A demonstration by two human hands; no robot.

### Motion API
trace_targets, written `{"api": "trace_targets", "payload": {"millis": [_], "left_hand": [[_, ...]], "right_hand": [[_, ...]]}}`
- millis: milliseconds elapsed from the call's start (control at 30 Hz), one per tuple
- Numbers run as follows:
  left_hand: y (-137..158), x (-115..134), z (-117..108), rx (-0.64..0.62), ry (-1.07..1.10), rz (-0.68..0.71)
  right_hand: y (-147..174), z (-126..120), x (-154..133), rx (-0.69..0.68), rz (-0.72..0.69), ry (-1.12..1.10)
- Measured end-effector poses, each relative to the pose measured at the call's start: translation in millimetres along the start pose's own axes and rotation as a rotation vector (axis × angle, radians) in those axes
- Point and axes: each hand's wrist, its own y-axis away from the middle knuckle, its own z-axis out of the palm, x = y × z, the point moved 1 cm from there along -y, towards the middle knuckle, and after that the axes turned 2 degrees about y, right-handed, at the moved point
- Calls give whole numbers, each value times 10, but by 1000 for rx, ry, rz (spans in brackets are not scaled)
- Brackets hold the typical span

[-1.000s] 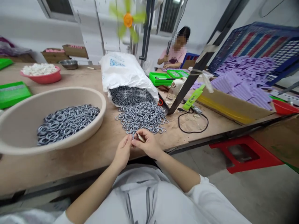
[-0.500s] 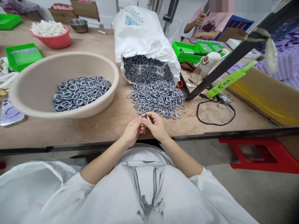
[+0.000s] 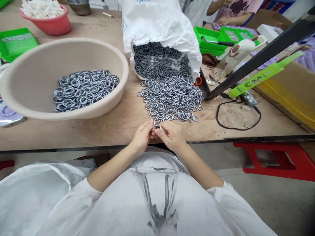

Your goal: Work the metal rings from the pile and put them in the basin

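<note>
At the table's front edge my left hand (image 3: 142,137) pinches a single grey ring (image 3: 154,124) between thumb and fingers. Close beside it, my right hand (image 3: 173,135) is closed around a small knife (image 3: 157,127); its short dark blade points at the ring, and its handle is mostly hidden by the fingers. Just beyond both hands lies a heap of grey rings (image 3: 172,98), spilling from the mouth of a white sack (image 3: 159,24). To the left, a large beige basin (image 3: 31,78) holds many more such rings.
A black slanted post (image 3: 256,59) rises right of the heap, near a looped black cable (image 3: 218,116). Green trays (image 3: 209,49) stand behind it. Back left is a red bowl (image 3: 55,25) of white pieces. Another person's arm (image 3: 233,20) shows at the back right.
The view has shifted closer and lower over the table. My hands have drawn slightly apart, and the ring and the dark blade now show between them.
</note>
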Motion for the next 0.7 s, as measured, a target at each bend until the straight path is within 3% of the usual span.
{"api": "trace_targets", "payload": {"millis": [233, 367, 433, 567, 700], "left_hand": [[-13, -6, 11, 7, -6, 26], [-9, -12, 5, -4, -24, 22], [9, -17, -6, -59, -58, 15], [37, -12, -36, -207, -120, -25], [-6, 6, -72, -74, 49, 12]], "right_hand": [[-24, 7, -27, -49, -35, 134], [-32, 19, -17, -89, -20, 91], [-56, 1, 48, -82, 48, 22], [-148, -104, 271, 63, 281, -7], [-285, -128, 305, -1, 251, 154]]}}
